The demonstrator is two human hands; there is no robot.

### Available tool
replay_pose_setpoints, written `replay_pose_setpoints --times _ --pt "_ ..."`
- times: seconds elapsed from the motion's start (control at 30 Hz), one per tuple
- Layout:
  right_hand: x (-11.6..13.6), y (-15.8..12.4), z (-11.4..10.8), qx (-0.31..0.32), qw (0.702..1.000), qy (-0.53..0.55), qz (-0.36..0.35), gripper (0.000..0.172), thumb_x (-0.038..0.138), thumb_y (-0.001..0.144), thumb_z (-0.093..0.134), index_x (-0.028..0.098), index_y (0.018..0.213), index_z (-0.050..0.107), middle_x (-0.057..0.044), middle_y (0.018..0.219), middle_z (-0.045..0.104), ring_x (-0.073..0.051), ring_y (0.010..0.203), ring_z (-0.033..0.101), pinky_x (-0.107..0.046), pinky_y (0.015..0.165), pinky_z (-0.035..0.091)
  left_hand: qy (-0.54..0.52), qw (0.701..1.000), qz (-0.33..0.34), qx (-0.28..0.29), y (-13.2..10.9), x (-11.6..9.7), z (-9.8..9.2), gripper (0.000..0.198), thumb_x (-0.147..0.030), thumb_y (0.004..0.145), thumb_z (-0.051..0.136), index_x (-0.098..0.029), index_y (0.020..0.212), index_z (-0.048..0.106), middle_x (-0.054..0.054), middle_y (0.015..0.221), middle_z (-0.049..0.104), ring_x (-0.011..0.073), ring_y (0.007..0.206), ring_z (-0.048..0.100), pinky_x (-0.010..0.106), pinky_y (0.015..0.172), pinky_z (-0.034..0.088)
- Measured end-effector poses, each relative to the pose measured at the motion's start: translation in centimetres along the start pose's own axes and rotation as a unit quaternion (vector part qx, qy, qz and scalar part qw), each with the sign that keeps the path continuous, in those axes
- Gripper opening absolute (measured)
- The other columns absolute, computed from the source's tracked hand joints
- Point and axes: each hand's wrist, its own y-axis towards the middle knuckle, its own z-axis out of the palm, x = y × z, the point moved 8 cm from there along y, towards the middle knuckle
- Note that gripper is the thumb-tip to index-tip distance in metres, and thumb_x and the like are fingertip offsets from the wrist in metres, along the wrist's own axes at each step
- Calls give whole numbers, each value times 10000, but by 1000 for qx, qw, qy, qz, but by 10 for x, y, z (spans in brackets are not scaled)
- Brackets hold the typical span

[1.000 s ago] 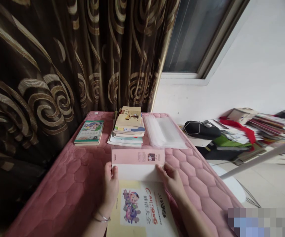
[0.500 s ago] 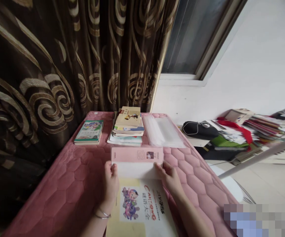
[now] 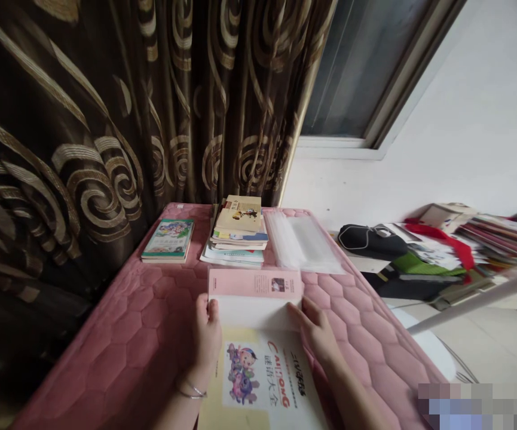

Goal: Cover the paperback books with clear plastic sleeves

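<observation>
A yellow-and-white book (image 3: 262, 370) with a cartoon figure lies in front of me on the pink quilted table cover (image 3: 150, 322). Its pink cover flap (image 3: 254, 283) is folded out at the far end. My left hand (image 3: 208, 335) grips the book's left edge, thumb on top, with a bracelet at the wrist. On the right edge, near the flap's fold, rests my right hand (image 3: 317, 332), its fingers pinching the white inner side of the cover.
At the far end lie a green book (image 3: 168, 239), a stack of books (image 3: 239, 232) and a pile of clear plastic sleeves (image 3: 303, 242). A dark patterned curtain (image 3: 106, 119) hangs behind. To the right a low table (image 3: 441, 257) holds a black pouch and papers.
The hands and the book have kept their hold and place. Only the camera view has shifted slightly.
</observation>
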Motion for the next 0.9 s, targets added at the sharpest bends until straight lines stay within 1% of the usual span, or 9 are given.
replay_pose_setpoints --times 0.17,0.37,0.63,0.73,0.83,0.9 --pt "5 0 0 13 1000 -18 5 389 560 711 646 190 632 551 -6 600 561 -167 593 486 -262 517 366 -6 1000 0 -4 1 -1 -1 235 -429 820 485 -199 840 530 4 721 578 161 634 528 264 605 434" --pt "9 0 2 21 1000 -20 9 372 537 705 659 173 680 588 -23 659 602 -180 630 514 -264 542 383 2 1000 -9 4 0 -1 0 256 -458 835 461 -204 830 499 -17 679 530 150 592 498 258 573 410" --pt "5 0 -2 -10 999 -27 15 419 599 661 666 193 630 572 -18 584 583 -186 565 498 -275 480 356 4 1000 -21 -4 1 2 0 322 -531 803 485 -209 784 495 -28 634 506 149 563 481 260 548 394" --pt "3 -1 -3 -18 999 -20 20 408 592 664 666 194 630 582 -16 571 579 -194 565 510 -280 476 365 -12 1000 -19 4 1 0 2 313 -509 785 503 -200 829 521 -8 689 550 157 609 516 267 588 420" --pt "-1 -1 -3 -21 1000 -3 21 384 572 684 658 193 653 606 -17 562 580 -206 585 528 -287 484 388 -37 999 -19 25 0 -1 4 274 -438 792 502 -195 916 535 24 795 608 169 694 563 270 634 442" --pt "-4 0 -3 -22 1000 6 19 365 554 690 661 191 678 625 -17 562 583 -213 600 537 -293 493 401 -38 999 -20 28 -1 0 5 243 -397 797 498 -193 923 536 32 822 619 172 717 572 270 647 446"
